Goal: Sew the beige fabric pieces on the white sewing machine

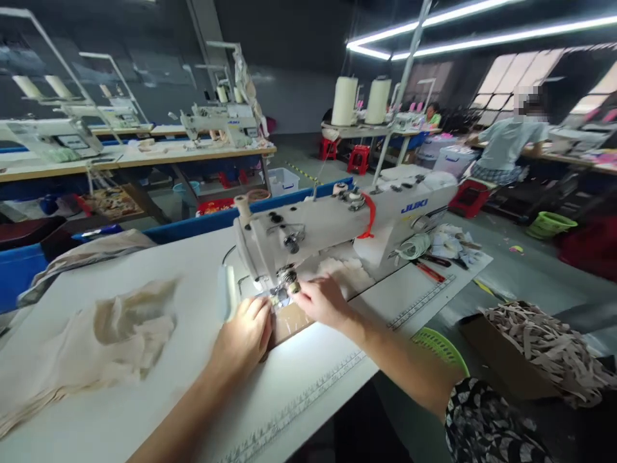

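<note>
The JUKI sewing machine (313, 225) stands on the white counter (193, 276), just beyond both hands. The left hand (248, 325) rests below the machine's head, its fingers curled close together. The right hand (324, 301) has thumb and fingers drawn together right by the thread-tension dial (288, 275) (I can't tell from here whether either hand is pinching anything). Cream cloth (137, 331) lies crumpled well left of the left hand; a red strip (370, 217) hangs beyond the right.

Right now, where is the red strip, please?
In the head view, the red strip hangs on the sewing machine, right of centre, left of the blue JUKI lettering.
</note>
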A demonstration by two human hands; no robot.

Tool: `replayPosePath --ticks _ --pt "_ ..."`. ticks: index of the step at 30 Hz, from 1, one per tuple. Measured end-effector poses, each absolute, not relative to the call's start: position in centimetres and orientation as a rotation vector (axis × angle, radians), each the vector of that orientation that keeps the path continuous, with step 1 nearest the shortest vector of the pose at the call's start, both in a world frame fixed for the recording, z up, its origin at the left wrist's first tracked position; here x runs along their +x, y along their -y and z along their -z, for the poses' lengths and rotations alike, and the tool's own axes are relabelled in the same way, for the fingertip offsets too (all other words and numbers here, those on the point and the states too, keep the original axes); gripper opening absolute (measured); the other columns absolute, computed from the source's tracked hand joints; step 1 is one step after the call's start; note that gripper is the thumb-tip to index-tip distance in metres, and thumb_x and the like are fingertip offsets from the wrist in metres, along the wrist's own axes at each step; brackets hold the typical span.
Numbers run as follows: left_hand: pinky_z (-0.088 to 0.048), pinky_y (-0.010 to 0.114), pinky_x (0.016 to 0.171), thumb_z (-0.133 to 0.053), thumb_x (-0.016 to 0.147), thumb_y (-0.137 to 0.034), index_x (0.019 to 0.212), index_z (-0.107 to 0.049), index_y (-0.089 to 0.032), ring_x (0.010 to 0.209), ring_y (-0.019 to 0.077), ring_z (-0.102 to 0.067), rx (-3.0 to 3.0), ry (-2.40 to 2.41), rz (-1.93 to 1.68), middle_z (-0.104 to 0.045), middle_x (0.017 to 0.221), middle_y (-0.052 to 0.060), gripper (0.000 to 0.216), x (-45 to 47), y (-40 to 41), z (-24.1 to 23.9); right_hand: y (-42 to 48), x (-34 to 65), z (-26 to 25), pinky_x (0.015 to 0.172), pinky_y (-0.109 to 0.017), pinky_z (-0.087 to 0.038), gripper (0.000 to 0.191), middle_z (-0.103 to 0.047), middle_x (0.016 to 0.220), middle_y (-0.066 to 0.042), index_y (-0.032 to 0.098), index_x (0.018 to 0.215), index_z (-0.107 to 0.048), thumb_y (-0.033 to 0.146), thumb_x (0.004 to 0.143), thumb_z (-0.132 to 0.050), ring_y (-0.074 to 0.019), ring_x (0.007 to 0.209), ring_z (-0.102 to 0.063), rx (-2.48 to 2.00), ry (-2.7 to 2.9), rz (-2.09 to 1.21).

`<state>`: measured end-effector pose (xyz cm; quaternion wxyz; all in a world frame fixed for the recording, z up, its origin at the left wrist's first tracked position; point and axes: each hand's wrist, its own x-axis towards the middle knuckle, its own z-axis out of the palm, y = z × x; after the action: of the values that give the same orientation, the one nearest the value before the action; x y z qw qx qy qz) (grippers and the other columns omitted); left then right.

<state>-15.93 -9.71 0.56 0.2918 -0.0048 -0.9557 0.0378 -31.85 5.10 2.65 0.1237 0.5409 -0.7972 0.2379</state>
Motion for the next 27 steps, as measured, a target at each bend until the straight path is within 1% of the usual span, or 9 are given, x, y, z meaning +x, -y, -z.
replayPosePath --ticks 2,5,7,10,12,15,20,22,27 --pt "-0.042 0.032 0.049 -0.033 0.100 -0.021 0.102 -0.062 -0.016 0.081 0.0268 -0.063 0.150 2.592 -0.146 -0.066 0.098 0.013 0.030 -15.6 10.4 -0.6 -5.2 -31.5 -2.6 0.068 -0.031 -0.034 0.031 -0.064 0.059 0.000 0.018 0.066 -0.062 0.022 0.096 -0.061 -0.0153 0.060 -0.058 1.621 2.294 -0.662" --pt "-0.027 0.031 0.044 -0.027 0.097 -0.027 0.076 -0.054 -0.021 0.058 0.0229 -0.058 0.386 2.727 -0.175 -0.061 0.078 0.009 0.034 -14.8 11.7 -1.0 -5.1 -30.6 -2.5 0.067 -0.030 -0.039 0.021 -0.069 0.069 0.000 0.019 0.074 -0.066 0.016 0.093 -0.059 -0.0158 0.065 -0.062 1.738 2.228 -0.634" --pt "-0.025 0.030 0.045 -0.026 0.095 -0.032 0.070 -0.048 -0.022 0.051 0.0214 -0.055 0.474 2.848 -0.042 -0.060 0.069 0.007 0.035 -14.3 12.3 -1.6 -4.9 -29.5 -2.4 0.062 -0.029 -0.042 0.010 -0.075 0.091 0.000 0.022 0.093 -0.069 0.022 0.094 -0.060 -0.0162 0.076 -0.065 1.835 2.165 -0.648" --pt "-0.033 0.029 0.051 -0.031 0.092 -0.042 0.067 -0.047 -0.023 0.054 0.0209 -0.058 0.385 3.033 0.404 -0.060 0.063 0.004 0.036 -13.3 12.0 -2.9 -4.5 -27.8 -2.3 0.059 -0.029 -0.046 0.024 -0.073 0.113 -0.001 0.026 0.113 -0.065 0.040 0.094 -0.065 -0.0173 0.086 -0.065 1.996 2.058 -0.640" --pt "-0.036 0.027 0.054 -0.035 0.091 -0.048 0.066 -0.051 -0.022 0.058 0.0197 -0.057 0.307 3.059 0.676 -0.061 0.064 0.003 0.039 -12.4 10.9 -3.9 -4.4 -27.0 -2.3 0.064 -0.030 -0.049 0.022 -0.074 0.103 -0.002 0.022 0.107 -0.066 0.040 0.094 -0.066 -0.0182 0.083 -0.065 2.123 1.964 -0.581" --pt "-0.036 0.028 0.057 -0.039 0.090 -0.053 0.070 -0.053 -0.023 0.061 0.0190 -0.052 0.492 2.915 0.829 -0.058 0.067 0.001 0.038 -10.8 9.3 -5.5 -5.0 -26.6 -2.3 0.073 -0.029 -0.051 0.013 -0.073 0.087 -0.003 0.019 0.095 -0.067 0.025 0.098 -0.057 -0.0176 0.081 -0.065 2.217 1.905 -0.660" --pt "-0.035 0.028 0.057 -0.033 0.092 -0.058 0.079 -0.047 -0.024 0.056 0.0174 -0.045 0.875 2.577 1.372 -0.047 0.061 -0.004 0.040 -7.8 9.3 -6.3 -6.1 -28.1 -2.4 0.072 -0.030 -0.050 0.019 -0.074 0.090 -0.003 0.022 0.097 -0.067 0.018 0.101 -0.048 -0.0180 0.080 -0.068 2.199 2.049 -1.080" --pt "-0.035 0.029 0.058 -0.033 0.094 -0.057 0.082 -0.046 -0.024 0.056 0.0176 -0.046 0.962 2.536 1.299 -0.046 0.061 -0.005 0.038 -6.3 10.1 -5.7 -6.1 -28.8 -2.1 0.070 -0.031 -0.048 0.019 -0.073 0.088 -0.003 0.023 0.094 -0.065 0.020 0.102 -0.048 -0.0194 0.079 -0.068 2.186 2.064 -1.060" --pt "-0.040 0.031 0.064 -0.041 0.096 -0.033 0.089 -0.054 -0.023 0.073 0.0222 -0.062 1.087 2.717 0.476 -0.066 0.082 0.003 0.018 -2.6 12.6 -4.3 -5.7 -29.2 -1.3 0.063 -0.036 -0.041 0.023 -0.068 0.077 -0.004 0.025 0.083 -0.056 0.019 0.102 -0.045 -0.0226 0.068 -0.065 2.072 2.095 -0.710"
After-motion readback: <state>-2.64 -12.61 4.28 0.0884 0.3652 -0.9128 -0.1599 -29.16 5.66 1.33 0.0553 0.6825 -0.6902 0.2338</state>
